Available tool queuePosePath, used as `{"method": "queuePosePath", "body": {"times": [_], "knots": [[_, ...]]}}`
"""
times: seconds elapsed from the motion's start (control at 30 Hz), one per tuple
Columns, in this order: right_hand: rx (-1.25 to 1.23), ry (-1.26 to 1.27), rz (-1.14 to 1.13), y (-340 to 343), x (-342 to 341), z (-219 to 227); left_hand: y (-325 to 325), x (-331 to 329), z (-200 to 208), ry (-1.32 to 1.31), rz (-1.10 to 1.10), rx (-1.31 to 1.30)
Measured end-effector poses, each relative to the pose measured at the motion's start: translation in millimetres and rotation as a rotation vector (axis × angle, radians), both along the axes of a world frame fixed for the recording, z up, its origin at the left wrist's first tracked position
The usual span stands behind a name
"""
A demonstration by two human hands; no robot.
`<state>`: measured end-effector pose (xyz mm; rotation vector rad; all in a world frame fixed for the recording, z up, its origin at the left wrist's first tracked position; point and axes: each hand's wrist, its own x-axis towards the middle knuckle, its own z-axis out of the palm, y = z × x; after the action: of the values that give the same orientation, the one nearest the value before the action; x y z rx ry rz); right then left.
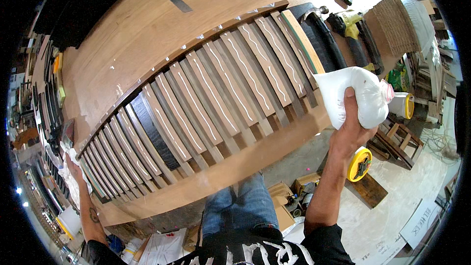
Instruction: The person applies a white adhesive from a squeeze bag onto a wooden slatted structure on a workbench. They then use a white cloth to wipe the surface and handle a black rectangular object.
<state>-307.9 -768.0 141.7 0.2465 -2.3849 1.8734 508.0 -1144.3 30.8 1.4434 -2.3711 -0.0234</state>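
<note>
My right hand is wrapped round a bulging white plastic bag, its thumb across the side and a pinkish tie at one end. The bag's flat corner reaches the end of a row of wooden slats on the workbench. Wavy white glue-like lines run along many slats. Behind their far ends lies a long wooden strip with white dabs. Over at the far left, my left hand is closed on a crumpled white cloth beside the row; its fingertips are partly hidden.
A hammer and a yellow-black power tool lie past the slats' right end, near a stack of boards. A metal plate rests on the bench. Below right stands a yellow-rimmed tub by wood scraps.
</note>
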Motion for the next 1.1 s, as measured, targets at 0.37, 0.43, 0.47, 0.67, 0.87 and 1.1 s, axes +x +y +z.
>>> {"method": "queuePosePath", "body": {"times": [0.37, 0.43, 0.47, 0.67, 0.87, 1.1], "knots": [[-0.256, -0.230, -0.105, 32, 11, 35, -2, 4, 21, -0.203, 0.084, -0.010], [-0.482, -0.358, -0.097, 58, 8, 62, 11, -28, 34, -0.389, 0.027, -0.164], [-0.597, -0.414, -0.028, 76, 3, 76, 25, -53, 41, -0.207, 0.147, 0.018], [-0.942, -0.681, 0.306, 106, 8, 175, 137, -101, 108, -0.202, 0.413, -0.236], [-1.186, -0.998, 0.284, 103, 1, 96, 342, -177, 74, 0.058, 0.656, 0.077], [-0.998, -1.185, 0.759, -18, -97, 122, 521, -246, 16, 0.753, 0.772, 0.701]]}}
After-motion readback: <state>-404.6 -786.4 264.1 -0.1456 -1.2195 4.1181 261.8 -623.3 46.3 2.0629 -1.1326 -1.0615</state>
